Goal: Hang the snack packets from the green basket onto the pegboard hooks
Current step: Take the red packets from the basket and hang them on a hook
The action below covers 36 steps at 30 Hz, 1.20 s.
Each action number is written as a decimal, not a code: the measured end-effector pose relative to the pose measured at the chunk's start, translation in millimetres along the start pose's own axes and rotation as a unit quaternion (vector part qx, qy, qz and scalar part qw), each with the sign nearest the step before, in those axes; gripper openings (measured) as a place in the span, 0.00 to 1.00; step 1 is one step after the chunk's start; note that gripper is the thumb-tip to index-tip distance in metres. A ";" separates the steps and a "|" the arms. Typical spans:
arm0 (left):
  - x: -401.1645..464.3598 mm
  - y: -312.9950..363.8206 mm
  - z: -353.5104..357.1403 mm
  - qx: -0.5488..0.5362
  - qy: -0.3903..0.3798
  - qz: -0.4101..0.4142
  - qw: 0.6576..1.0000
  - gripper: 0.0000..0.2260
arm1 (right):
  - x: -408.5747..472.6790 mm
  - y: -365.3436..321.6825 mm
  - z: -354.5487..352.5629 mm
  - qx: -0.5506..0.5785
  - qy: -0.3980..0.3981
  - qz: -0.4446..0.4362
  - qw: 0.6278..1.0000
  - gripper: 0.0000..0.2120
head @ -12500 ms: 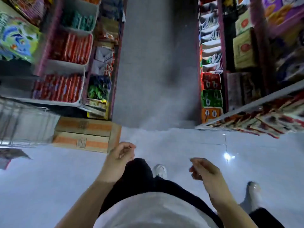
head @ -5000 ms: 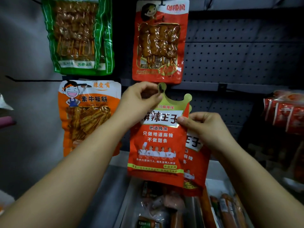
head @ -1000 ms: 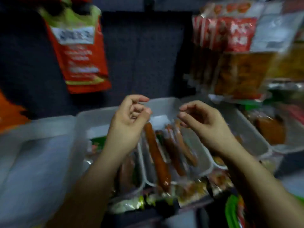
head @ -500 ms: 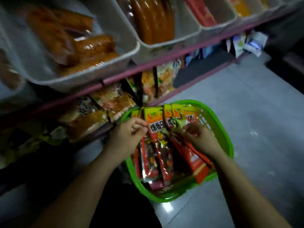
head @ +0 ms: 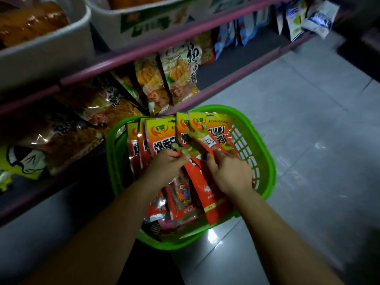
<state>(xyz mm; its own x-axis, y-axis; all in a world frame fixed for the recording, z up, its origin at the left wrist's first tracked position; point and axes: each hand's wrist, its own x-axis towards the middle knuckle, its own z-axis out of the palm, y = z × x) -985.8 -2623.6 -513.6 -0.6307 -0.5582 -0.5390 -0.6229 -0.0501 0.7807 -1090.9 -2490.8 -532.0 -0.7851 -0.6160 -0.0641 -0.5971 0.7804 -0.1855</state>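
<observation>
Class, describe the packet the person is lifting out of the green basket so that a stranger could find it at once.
Find the green basket on the floor tiles beside the shelves. Among its upright red-and-yellow packets, both hands meet at one red packet. Only it has a pale green crown-shaped top.

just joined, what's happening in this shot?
A person is restocking in a shop aisle, bent over a green basket on the floor beside the shelves. Both hands are in it: the left hand pinches the crown-shaped green top of a red snack packet, and the right hand holds the same packet lower down. More red and yellow packets stand in the basket. No pegboard is in view.
</observation>
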 end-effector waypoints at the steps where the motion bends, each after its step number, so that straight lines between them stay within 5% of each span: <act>1: -1.4 2.1 0.2 -0.023 0.007 0.001 1.000 0.12 | -2.8 -5.3 -3.9 0.010 0.021 -0.010 1.000 0.20; 3: -7.3 3.5 -0.1 -0.075 -0.004 0.008 0.997 0.17 | -11.2 -21.2 -12.5 0.061 0.037 -0.040 0.997 0.21; 5: -13.5 0.6 2.4 -0.151 -0.008 0.001 0.988 0.25 | -20.1 -40.8 -15.6 0.092 -0.028 -0.085 0.992 0.25; 9: -6.2 -8.5 -3.5 -0.287 0.100 -0.059 0.951 0.09 | -19.9 -48.2 -7.3 0.200 -0.142 -0.144 0.959 0.21; 12: 0.0 -15.9 -18.7 -0.278 0.157 -0.100 0.942 0.07 | 2.0 -21.3 -5.8 0.316 -0.083 -0.026 0.945 0.14; 15: -1.4 -17.1 -30.1 -0.242 0.167 -0.056 0.954 0.05 | 22.7 12.3 2.5 0.219 -0.121 0.091 0.964 0.21; 19: -12.5 -13.3 -34.6 -0.245 0.148 0.016 0.958 0.05 | 32.3 39.4 12.3 0.395 -0.204 0.185 0.877 0.23; 26: -32.1 -3.6 -49.3 -0.269 0.102 0.116 0.951 0.11 | 44.6 35.8 8.2 0.367 -0.070 0.242 0.896 0.16; 36: -79.8 25.9 -136.1 -0.326 0.242 0.190 0.894 0.05 | 54.7 -59.9 -128.8 0.481 0.046 -0.015 0.875 0.08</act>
<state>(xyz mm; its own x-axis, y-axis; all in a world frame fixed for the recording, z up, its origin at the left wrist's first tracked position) -888.6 -2693.0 -407.3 -0.3663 -0.9229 -0.1184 0.0967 -0.1643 0.9817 -1119.3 -2557.4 -398.0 -0.8078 -0.5889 0.0259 -0.2378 0.2854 -0.9284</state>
